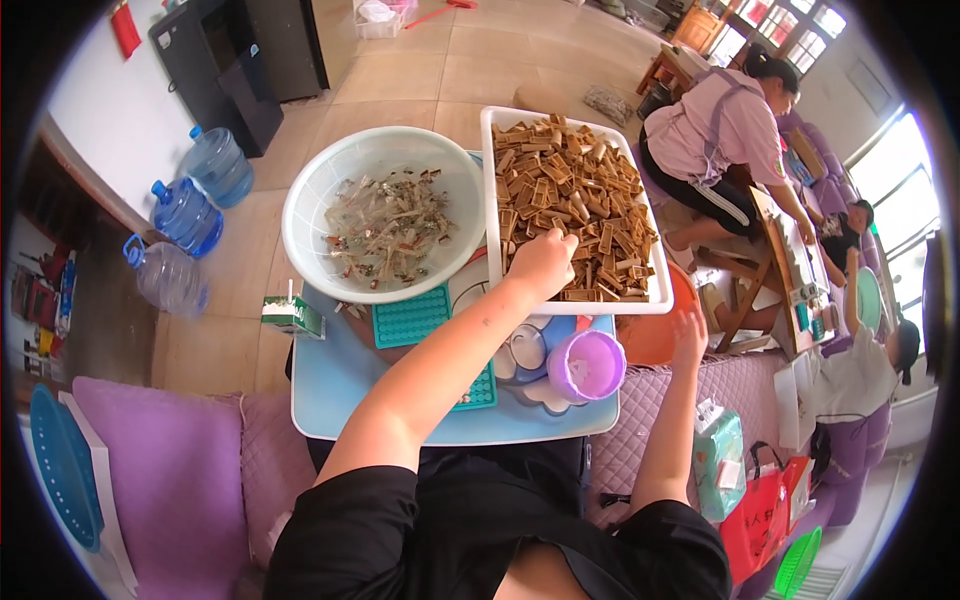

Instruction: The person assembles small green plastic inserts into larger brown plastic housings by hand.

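Observation:
My left hand (543, 264) reaches over the near side of a white tray (492, 200) heaped with small brown trough-shaped pieces (575, 190). Its fingers are curled in at the pile, and whatever they may hold is hidden. Beside the orange-red basin (650, 340), to the right of the tray, my right hand (688, 335) is raised with its fingers loosely apart and nothing in them. Left of the tray, a pale round basket (305, 220) contains a loose heap of thin clear and brownish bits (395, 225). Under my left forearm lies a teal gridded tray (412, 318), partly covered.
On the small blue table (340, 390) stand a purple cup (587, 366) and a drink carton (293, 316). Large water bottles (187, 220) line the left floor. At right, a person (715, 140) bends over a wooden table (785, 270). A tissue pack (720, 465) rests on the sofa.

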Demonstrator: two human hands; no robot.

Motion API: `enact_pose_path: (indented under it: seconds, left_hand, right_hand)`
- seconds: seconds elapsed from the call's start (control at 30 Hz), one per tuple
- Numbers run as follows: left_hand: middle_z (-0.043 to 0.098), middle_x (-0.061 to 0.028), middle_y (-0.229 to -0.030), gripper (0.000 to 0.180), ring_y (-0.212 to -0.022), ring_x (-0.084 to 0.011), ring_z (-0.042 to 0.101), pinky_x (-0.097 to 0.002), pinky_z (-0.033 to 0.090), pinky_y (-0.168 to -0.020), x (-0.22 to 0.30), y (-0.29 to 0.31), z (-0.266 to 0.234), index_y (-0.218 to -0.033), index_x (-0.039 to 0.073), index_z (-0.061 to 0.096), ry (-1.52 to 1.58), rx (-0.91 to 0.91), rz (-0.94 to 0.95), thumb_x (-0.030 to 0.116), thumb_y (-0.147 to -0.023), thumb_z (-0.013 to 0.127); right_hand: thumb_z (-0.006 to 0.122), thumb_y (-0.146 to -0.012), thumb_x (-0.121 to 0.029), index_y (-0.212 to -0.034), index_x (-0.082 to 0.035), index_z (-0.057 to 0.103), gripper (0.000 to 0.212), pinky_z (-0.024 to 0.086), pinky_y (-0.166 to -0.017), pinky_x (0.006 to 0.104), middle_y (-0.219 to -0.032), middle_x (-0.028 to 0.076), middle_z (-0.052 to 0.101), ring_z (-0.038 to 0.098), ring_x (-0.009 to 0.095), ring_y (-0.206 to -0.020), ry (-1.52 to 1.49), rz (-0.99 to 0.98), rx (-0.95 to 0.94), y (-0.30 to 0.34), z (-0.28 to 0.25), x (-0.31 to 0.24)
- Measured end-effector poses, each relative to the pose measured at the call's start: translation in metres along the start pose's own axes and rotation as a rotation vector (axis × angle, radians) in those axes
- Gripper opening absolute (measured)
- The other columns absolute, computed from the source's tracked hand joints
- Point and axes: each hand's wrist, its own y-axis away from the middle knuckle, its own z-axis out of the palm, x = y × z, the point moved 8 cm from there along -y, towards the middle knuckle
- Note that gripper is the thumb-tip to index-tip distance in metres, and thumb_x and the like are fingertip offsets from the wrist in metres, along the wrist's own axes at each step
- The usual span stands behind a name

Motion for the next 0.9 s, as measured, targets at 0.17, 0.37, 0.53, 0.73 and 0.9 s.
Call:
enact_pose_path:
  seconds: [0.17,0.37,0.53,0.73,0.9]
  left_hand:
    - [0.056,-0.0107,-0.089,0.009,-0.077,-0.0296,0.059,-0.0396,0.048,-0.067,0.023,0.050,-0.068,-0.081,0.003,0.054,0.402,0.201,0.142,0.008,-0.075,0.059]
    - [0.056,-0.0086,-0.098,0.009,-0.088,-0.0293,0.057,-0.0384,0.048,-0.073,0.013,0.117,-0.075,-0.083,0.004,0.056,0.289,0.148,0.227,0.006,-0.076,0.061]
    - [0.057,-0.0079,-0.094,0.009,-0.088,-0.0283,0.056,-0.0393,0.046,-0.076,-0.027,0.186,-0.099,-0.082,0.005,0.058,0.238,0.290,0.037,0.002,-0.074,0.062]
    - [0.060,-0.0050,-0.087,0.011,-0.086,-0.0269,0.057,-0.0360,0.045,-0.074,-0.045,0.232,-0.099,-0.083,0.007,0.060,0.341,0.301,-0.124,0.003,-0.074,0.064]
    - [0.061,-0.0059,-0.087,0.010,-0.085,-0.0265,0.057,-0.0359,0.045,-0.073,-0.021,0.234,-0.094,-0.084,0.006,0.060,0.495,0.247,-0.140,0.004,-0.075,0.065]
  right_hand:
    - [0.051,-0.091,-0.011,-0.117,0.000,0.055,0.028,0.046,-0.083,0.0275,-0.114,0.009,0.058,0.059,0.018,-0.098,0.031,-0.291,-0.335,0.047,0.146,-0.118]
    - [0.053,-0.089,-0.005,-0.103,0.002,0.062,0.017,0.045,-0.078,0.0232,-0.092,0.004,0.062,0.057,0.011,-0.088,0.521,-0.559,-0.741,0.124,0.312,-0.148]
    - [0.057,-0.086,-0.007,-0.099,0.001,0.063,0.016,0.046,-0.071,0.0220,-0.082,0.002,0.062,0.057,0.008,-0.075,0.441,-0.338,-0.749,0.139,0.300,-0.134]
    - [0.063,-0.079,-0.005,-0.091,-0.001,0.066,0.013,0.049,-0.065,0.0266,-0.081,0.009,0.064,0.060,0.016,-0.066,0.901,-0.578,-0.718,0.171,0.293,-0.104]
    - [0.065,-0.068,-0.003,-0.098,-0.009,0.066,0.031,0.047,-0.081,0.0396,-0.093,0.009,0.056,0.056,0.029,-0.095,1.297,-0.716,-1.119,0.147,0.334,-0.050]
